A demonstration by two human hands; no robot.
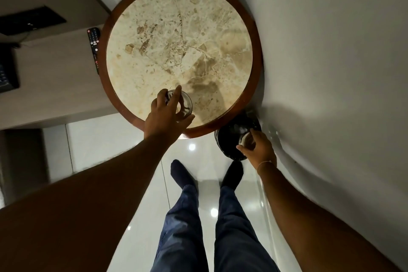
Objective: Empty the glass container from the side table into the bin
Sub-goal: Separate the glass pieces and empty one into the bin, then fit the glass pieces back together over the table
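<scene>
The round marble side table (pixel 136 86) with a dark wooden rim fills the upper middle of the view. My left hand (pixel 164 115) reaches over its near edge, fingers and thumb wrapped from above around a round clear glass piece (pixel 186 100) resting on the marble. To the right, below the table's rim, a black bin (pixel 229 139) stands on the floor against the wall. My right hand (pixel 260 149) holds a small glass container (pixel 247 140) over the bin's opening. What is inside the container cannot be made out.
A black remote control (pixel 94 47) lies on the beige surface left of the table. White walls close in behind and on the right. My legs in blue jeans and dark socks (pixel 181 174) stand on glossy white floor tiles (pixel 123 139).
</scene>
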